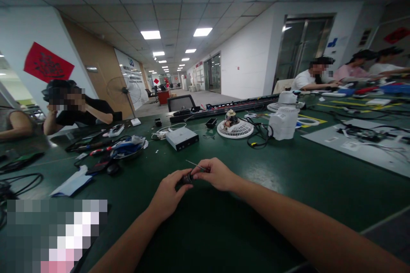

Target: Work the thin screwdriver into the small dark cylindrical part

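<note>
My left hand [169, 192] is closed around a small dark cylindrical part [187, 178], low over the green table. From the right, my right hand [218, 174] pinches a thin metal rod-like tool [196, 164] whose free end points up and left; its exact kind cannot be made out. The right fingertips meet the near end of the dark part, and both hands are close together. Beyond them lies a silver disc drive [182, 137] with a black front. A white fan grille with a motor [235, 126] rests further back to the right.
A white plastic housing [283, 121] stands at right with black cables. Further right lies a metal panel [352, 145] carrying electronics. Tools, a blue bundle [128, 147] and a pale blue cloth [72, 182] are at left. Several people sit around the table.
</note>
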Demonstrator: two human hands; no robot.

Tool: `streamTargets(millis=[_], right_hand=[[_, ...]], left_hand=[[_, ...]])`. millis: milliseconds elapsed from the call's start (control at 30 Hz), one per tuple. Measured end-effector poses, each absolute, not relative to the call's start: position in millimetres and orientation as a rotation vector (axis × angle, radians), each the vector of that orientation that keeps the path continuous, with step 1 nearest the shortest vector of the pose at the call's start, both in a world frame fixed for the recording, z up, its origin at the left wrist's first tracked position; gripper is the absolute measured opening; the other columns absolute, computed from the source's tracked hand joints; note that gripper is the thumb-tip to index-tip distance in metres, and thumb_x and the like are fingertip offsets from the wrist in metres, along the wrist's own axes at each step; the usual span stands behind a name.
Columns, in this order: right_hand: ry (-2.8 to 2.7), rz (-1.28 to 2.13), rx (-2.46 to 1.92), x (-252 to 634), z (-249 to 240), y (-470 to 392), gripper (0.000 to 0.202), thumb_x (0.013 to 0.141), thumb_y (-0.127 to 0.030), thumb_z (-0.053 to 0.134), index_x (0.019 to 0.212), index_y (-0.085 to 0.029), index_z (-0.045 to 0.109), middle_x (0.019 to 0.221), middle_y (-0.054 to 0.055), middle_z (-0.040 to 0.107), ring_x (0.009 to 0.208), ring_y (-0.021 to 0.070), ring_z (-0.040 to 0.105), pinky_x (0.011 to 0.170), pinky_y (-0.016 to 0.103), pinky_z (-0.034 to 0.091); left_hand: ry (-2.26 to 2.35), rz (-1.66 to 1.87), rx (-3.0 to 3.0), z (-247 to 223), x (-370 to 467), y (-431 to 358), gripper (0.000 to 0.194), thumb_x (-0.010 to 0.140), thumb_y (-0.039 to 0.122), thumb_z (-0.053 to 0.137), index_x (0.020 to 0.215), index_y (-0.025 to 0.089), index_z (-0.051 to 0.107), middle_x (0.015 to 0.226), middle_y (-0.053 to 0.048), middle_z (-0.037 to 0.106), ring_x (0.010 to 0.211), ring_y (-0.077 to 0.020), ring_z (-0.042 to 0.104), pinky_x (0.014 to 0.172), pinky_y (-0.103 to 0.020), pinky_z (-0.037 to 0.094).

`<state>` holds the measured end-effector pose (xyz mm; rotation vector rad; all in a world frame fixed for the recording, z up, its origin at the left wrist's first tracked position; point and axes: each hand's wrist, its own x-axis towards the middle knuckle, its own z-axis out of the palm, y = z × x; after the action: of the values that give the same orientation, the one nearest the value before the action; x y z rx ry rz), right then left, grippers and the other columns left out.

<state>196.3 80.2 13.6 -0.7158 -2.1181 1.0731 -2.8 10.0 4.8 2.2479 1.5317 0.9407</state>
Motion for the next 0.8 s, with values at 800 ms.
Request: streamTargets(millis=[800], right_hand=[[-2.224,1.056,-0.841,193,9,75,0.014,0.075,-0.022,0.068,0.086,-0.016,0.075,0.075,0.001,0.071,0.069,0.0140,0.062,0.061,0.023,0.044]], left_hand=[[1.377,1.033,2.337,10,-3,-2,0.026,0.076,0.020,0.073,0.101,0.024,0.067,0.099,-0.002,0.071,0.090,-0.0190,0.067,0.081,-0.031,0.054]])
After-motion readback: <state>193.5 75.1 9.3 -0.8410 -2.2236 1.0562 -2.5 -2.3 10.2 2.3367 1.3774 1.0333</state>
